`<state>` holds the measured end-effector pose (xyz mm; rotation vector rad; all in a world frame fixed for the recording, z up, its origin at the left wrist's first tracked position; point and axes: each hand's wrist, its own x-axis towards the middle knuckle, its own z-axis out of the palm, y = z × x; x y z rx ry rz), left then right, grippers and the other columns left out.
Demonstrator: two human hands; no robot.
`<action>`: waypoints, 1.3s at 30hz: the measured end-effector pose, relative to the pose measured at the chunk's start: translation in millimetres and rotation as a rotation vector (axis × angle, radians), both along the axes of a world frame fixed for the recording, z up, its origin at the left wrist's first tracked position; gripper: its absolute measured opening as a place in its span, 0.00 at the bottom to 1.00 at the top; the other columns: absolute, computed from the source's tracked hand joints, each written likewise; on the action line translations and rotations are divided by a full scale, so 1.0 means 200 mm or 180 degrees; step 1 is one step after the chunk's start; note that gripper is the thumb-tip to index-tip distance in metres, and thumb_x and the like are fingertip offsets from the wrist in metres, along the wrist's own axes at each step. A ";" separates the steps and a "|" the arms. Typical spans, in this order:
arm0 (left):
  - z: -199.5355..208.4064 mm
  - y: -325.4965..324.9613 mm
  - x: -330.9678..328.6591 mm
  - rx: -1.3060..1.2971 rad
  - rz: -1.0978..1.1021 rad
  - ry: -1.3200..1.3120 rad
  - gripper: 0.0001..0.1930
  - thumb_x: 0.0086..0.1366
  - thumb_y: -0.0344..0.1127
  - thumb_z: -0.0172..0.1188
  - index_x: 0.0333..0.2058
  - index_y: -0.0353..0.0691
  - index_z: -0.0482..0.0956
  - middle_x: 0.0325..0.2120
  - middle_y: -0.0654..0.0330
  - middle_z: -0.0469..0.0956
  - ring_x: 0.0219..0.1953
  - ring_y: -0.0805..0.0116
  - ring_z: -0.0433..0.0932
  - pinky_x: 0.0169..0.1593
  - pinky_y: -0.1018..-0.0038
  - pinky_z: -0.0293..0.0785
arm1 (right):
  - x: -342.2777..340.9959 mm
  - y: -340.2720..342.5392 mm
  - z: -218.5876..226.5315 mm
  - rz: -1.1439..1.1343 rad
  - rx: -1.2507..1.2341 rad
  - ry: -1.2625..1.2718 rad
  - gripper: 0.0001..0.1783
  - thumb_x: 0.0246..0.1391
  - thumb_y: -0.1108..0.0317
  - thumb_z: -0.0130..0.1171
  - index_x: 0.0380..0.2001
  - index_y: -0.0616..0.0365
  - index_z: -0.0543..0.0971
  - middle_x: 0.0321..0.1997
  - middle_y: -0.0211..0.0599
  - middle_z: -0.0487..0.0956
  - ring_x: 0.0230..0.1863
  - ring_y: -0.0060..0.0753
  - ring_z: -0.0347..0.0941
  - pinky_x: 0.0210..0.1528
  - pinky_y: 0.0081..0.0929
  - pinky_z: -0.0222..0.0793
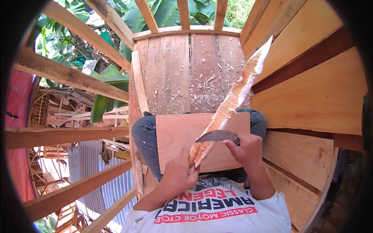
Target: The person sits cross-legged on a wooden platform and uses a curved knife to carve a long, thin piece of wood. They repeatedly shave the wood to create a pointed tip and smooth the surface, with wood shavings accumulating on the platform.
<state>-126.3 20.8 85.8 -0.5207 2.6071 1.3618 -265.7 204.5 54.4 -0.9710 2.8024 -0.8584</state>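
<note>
While the left hand [180,172] clutches a rough-hewn stake [233,99] above the board's [175,134] near edge, the right hand [249,150] grips a curved knife [219,135].

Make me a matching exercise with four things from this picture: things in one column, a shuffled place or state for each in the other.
Things:
1. Curved blade
2. Long wooden piece
3. Flat square-cornered board
4. Wood shavings

Places or states:
A. Scattered over the planks
B. Gripped near its lower end by the left hand
C. Held in the right hand
D. Lying across the legs

Pairs: 1-C, 2-B, 3-D, 4-A
</note>
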 end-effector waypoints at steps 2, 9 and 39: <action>0.00 0.00 0.01 0.0008 0.0029 -0.0103 0.17 0.54 0.31 0.59 0.41 0.34 0.65 0.24 0.40 0.74 0.28 0.36 0.75 0.31 0.53 0.70 | -0.09 0.01 0.00 -0.0379 -0.0178 -0.0025 0.28 0.50 0.44 0.61 0.19 0.61 0.75 0.15 0.48 0.71 0.21 0.56 0.72 0.22 0.40 0.65; -0.03 -0.01 -0.02 -0.0105 0.0040 0.0038 0.19 0.54 0.31 0.60 0.44 0.35 0.67 0.25 0.41 0.75 0.30 0.37 0.77 0.32 0.56 0.72 | -0.11 -0.01 -0.03 -0.0213 -0.0233 0.0114 0.27 0.52 0.44 0.59 0.17 0.59 0.73 0.14 0.47 0.72 0.18 0.53 0.73 0.20 0.40 0.66; -0.04 -0.06 -0.07 0.0446 0.0029 0.0176 0.22 0.53 0.31 0.63 0.46 0.36 0.67 0.28 0.42 0.75 0.33 0.38 0.77 0.34 0.59 0.72 | -0.04 0.08 0.09 -0.0414 -0.2290 -0.4048 0.12 0.63 0.63 0.52 0.33 0.63 0.73 0.17 0.30 0.68 0.13 0.17 0.62 0.13 0.15 0.55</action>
